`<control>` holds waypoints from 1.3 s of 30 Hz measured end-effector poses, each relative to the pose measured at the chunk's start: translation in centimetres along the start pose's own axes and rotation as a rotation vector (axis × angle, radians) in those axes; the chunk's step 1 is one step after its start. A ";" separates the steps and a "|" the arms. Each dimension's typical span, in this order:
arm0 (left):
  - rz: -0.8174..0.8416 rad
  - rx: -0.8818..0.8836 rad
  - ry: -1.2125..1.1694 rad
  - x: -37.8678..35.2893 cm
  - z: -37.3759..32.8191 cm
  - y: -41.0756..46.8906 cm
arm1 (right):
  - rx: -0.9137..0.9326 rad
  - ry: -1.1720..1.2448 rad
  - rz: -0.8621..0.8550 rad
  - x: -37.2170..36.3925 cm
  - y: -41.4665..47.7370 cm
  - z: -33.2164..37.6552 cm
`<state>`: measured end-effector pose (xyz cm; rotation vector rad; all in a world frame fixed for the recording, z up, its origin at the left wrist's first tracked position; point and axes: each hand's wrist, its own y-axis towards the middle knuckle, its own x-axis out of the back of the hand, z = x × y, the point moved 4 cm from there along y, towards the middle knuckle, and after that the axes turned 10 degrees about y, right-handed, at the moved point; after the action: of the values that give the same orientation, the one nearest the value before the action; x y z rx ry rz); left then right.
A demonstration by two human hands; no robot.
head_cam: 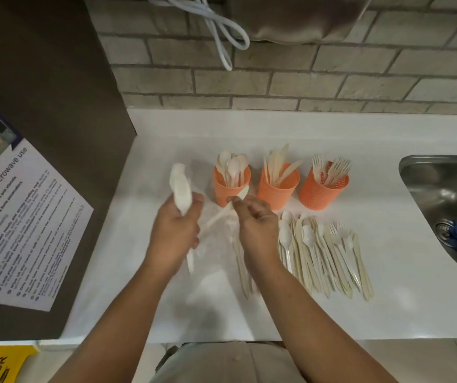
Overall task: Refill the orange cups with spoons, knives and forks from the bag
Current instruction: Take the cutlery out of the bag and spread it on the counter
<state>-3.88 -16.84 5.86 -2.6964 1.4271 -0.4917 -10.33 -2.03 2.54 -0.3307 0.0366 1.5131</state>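
Perforated plastic cups (277,186), shiny steel sink (443,183)

The sink (429,186) runs off the right edge; motion blurs the white bundle (180,189) gripped by the left hand (174,233)

Both forearms are seen bare, entering from the lower edge and converging towards the middle. The left forearm (105,327) is angled up and to the right, the right forearm (318,322) up and to the left. The left hand (176,233) is shown from the back, with its fingers curled round a bundle of pale cutlery (180,189), which is gripped upright and sticks out above the hand; motion blur hides the finer detail. The right hand (255,225) is held just beside the left, also seen from the back, its fingers curled. A pale knife (217,216) is pinched at its fingertips and lies slantwise between the two hands.
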 end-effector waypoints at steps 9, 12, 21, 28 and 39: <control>0.288 0.132 0.052 -7.6 2.6 -2.2 | 0.157 -0.331 -0.002 9.1 2.8 2.9; 0.391 0.227 0.099 -10.7 3.0 -2.8 | 0.132 -0.748 0.118 12.0 4.2 1.4; 0.341 0.055 0.388 -16.8 3.5 -3.3 | 0.054 -0.851 0.191 15.5 4.5 -0.5; 0.346 0.086 0.305 -20.4 3.7 -4.6 | -0.049 -0.632 0.196 17.4 3.8 0.2; 0.176 0.024 0.393 -20.8 3.5 -5.4 | 0.171 -0.841 0.237 21.0 4.7 1.1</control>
<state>-9.42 2.77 -1.65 -2.5175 1.7111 -1.0593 -13.75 18.70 -2.04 0.4765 -0.4713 1.7674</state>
